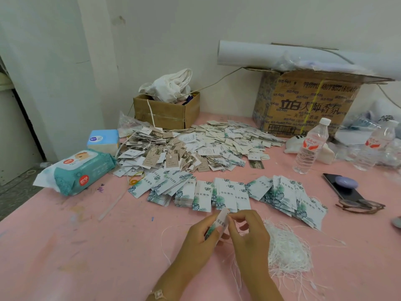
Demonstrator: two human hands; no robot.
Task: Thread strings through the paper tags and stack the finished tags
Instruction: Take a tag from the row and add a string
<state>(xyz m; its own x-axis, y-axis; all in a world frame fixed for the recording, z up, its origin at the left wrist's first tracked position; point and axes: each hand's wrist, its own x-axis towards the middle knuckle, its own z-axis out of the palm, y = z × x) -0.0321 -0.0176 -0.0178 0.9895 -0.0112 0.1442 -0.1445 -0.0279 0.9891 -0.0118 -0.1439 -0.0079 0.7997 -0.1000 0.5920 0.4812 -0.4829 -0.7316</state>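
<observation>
My left hand (200, 237) grips a white paper tag (219, 222) with green leaf print, held upright over the pink table (86, 246). My right hand (247, 231) pinches at the tag's top edge, where a thin white string runs down; the string's end there is too small to make out. A tangled bundle of white strings (288, 250) lies just right of my right hand. Rows of leaf-print tags (227, 192) are fanned out beyond my hands. Farther back lies a big heap of strung tags (184, 148).
A wet-wipes pack (76, 172) and tissue box (103, 139) lie at the left. A small carton (167, 111) and a large carton (303, 105) stand by the wall. Two water bottles (310, 146) and a phone (342, 185) with glasses lie at the right.
</observation>
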